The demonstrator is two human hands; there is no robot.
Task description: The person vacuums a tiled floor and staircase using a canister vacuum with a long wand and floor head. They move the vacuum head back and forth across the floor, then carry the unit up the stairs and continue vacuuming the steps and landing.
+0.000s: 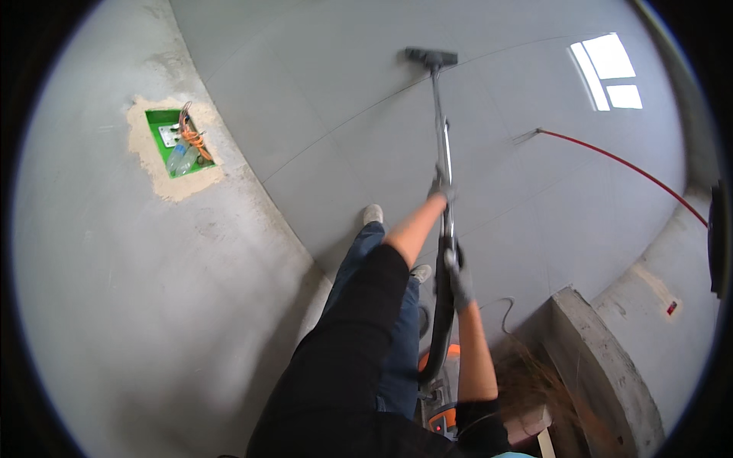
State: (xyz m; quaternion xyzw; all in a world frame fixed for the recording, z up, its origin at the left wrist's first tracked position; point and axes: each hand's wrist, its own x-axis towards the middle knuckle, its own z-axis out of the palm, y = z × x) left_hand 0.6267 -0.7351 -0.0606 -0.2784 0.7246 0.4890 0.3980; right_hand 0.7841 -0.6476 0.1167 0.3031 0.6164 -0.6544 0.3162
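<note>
I hold a vacuum cleaner's metal wand (441, 137) with both gloved hands. My left hand (440, 185) grips the tube farther up, arm stretched out. My right hand (458, 276) grips it lower, where the black hose (441, 336) joins. The dark floor nozzle (431, 57) rests on the glossy grey tiled floor (343, 91) far ahead of me. The orange and grey vacuum body (439, 404) sits by my legs, partly hidden behind them. My feet in light shoes stand on the tiles.
A grey wall (137, 290) runs along my left, with a rough opening holding a green box (177, 141) with wires and plastic bottles. A red cable (618, 160) lies across the floor at right. A concrete ledge (603, 366) stands at lower right.
</note>
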